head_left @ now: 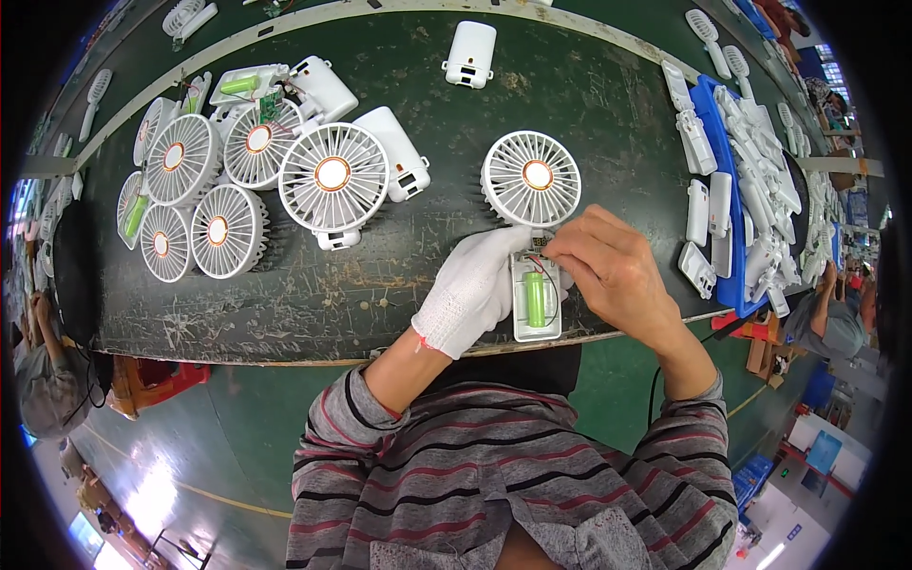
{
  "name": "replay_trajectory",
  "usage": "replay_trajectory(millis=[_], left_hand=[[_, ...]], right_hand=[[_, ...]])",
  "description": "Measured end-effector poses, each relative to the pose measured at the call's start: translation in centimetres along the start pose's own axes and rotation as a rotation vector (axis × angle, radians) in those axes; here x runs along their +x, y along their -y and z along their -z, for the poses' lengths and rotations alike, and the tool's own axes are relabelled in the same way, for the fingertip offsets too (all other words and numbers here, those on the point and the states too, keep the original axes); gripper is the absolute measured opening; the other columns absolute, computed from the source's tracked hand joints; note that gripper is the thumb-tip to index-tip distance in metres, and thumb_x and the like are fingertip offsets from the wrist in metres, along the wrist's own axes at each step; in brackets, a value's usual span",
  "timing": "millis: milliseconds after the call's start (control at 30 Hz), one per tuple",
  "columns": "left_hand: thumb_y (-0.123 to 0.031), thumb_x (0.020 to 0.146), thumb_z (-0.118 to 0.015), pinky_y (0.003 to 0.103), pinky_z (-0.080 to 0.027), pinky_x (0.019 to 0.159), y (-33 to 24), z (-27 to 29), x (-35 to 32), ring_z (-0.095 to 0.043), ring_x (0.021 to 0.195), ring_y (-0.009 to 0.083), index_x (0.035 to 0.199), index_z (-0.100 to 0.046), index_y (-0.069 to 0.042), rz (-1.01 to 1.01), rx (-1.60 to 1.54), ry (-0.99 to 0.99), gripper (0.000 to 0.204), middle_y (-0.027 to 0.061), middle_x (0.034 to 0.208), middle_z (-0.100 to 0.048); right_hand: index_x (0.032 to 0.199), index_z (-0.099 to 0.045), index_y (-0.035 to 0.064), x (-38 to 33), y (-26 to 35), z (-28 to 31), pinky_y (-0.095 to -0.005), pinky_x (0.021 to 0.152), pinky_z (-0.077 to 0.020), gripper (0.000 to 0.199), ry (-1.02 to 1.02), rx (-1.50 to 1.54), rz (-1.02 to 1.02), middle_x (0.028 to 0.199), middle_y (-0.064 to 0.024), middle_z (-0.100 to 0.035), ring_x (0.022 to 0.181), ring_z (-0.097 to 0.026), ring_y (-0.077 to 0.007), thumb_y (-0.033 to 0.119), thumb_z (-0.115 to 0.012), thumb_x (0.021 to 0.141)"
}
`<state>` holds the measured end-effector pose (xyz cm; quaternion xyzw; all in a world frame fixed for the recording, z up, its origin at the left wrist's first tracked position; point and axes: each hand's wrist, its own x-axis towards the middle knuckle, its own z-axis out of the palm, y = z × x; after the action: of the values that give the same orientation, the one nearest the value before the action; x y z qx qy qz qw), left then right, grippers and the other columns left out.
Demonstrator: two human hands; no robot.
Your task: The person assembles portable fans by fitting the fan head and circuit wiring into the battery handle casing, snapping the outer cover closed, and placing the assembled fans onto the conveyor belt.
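A white handheld fan [513, 195] lies near the table's front edge, its round grille pointing away from me. Its handle is uncovered and shows a green cylindrical battery [535, 302], thin red and dark wires and a small circuit board [541, 243] at the neck. My left hand [465, 290], in a white knit glove, is closed around the left side of the handle and neck. Bare, my right hand [613, 275] pinches at the top of the handle beside the board and wires. Whatever its fingertips hold is too small or hidden to make out.
At left, several white fans [228, 233] stand clustered, some with batteries exposed. A white handle cover [470, 54] lies at the far middle. A blue bin [731, 275] full of white parts sits at right, with loose handle shells [698, 211] beside it. Other people work at both sides.
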<state>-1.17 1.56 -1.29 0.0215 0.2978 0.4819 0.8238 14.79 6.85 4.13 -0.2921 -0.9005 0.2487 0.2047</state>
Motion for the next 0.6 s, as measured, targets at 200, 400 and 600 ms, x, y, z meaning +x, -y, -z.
replay_trajectory(millis=[200,400,600], left_hand=[[-0.018,0.094,-0.042,0.043,-0.054,0.077,0.0,0.4,0.1,-0.063,0.088,0.0316,0.115,-0.045,0.011,0.04,-0.067,0.039,0.036,0.0193,0.1,-0.059],[-0.008,0.089,-0.048,0.035,-0.054,0.069,-0.4,-0.2,-0.4,-0.064,0.08,0.0243,0.108,-0.051,0.009,0.036,-0.038,0.006,0.026,0.0165,0.095,-0.06],[-0.004,0.089,-0.047,0.039,-0.053,0.083,-0.3,1.1,-0.3,-0.063,0.094,0.0294,0.12,-0.046,0.011,0.048,0.098,0.169,0.034,0.0187,0.108,-0.058]], right_hand=[[0.08,-0.062,-0.0014,0.2,-0.4,0.5,-0.0361,0.063,-0.0477,0.015,0.074,0.071,-0.001,0.078,-0.0099,-0.059,0.074,-0.057,-0.0278,-0.006,-0.064,0.066],[0.08,-0.063,0.0,0.0,0.2,0.2,-0.0355,0.065,-0.048,0.011,0.079,-0.02,0.024,0.078,-0.0109,-0.059,0.076,-0.058,-0.0292,-0.004,-0.062,0.07],[0.081,-0.063,-0.0016,0.0,-0.7,0.1,-0.0262,0.059,-0.0458,0.009,0.093,0.477,-0.49,0.072,-0.0045,-0.061,0.066,-0.057,-0.0125,0.0,-0.068,0.074]])
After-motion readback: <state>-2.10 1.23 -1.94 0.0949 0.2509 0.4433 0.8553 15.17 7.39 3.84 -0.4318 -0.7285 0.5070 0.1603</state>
